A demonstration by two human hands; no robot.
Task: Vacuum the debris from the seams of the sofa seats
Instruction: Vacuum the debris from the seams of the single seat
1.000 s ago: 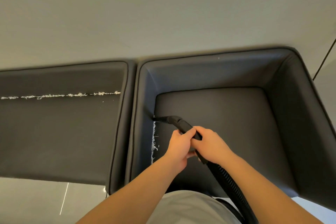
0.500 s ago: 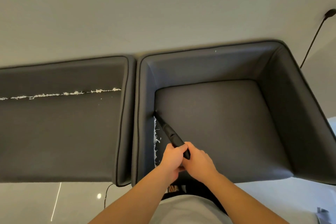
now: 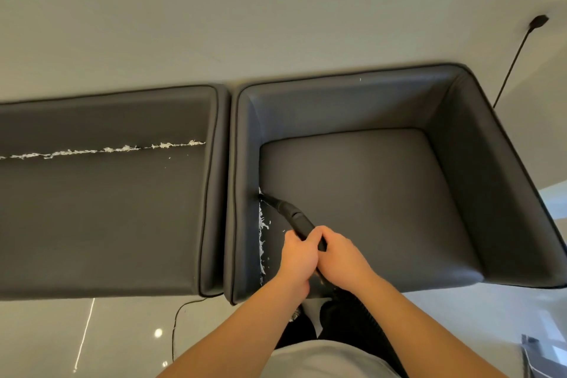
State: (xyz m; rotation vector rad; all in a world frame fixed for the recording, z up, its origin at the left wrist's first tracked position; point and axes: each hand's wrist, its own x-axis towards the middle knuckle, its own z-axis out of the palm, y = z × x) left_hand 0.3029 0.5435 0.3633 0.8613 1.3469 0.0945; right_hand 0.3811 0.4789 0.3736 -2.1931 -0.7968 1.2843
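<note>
Pale wall (image 3: 276,9) backs two dark sofa seats. On the left seat (image 3: 101,218), white debris (image 3: 104,150) lines the back seam, untouched. On the right seat (image 3: 362,199), the nozzle tip has slid nearer along the left side seam since a second ago, so the far stretch now looks clean, while shreds (image 3: 262,233) remain toward the front. Both hands grip the vacuum wand (image 3: 291,215): left hand (image 3: 299,258) and right hand (image 3: 342,258), fingers wrapped round it. No containers are in view.
</note>
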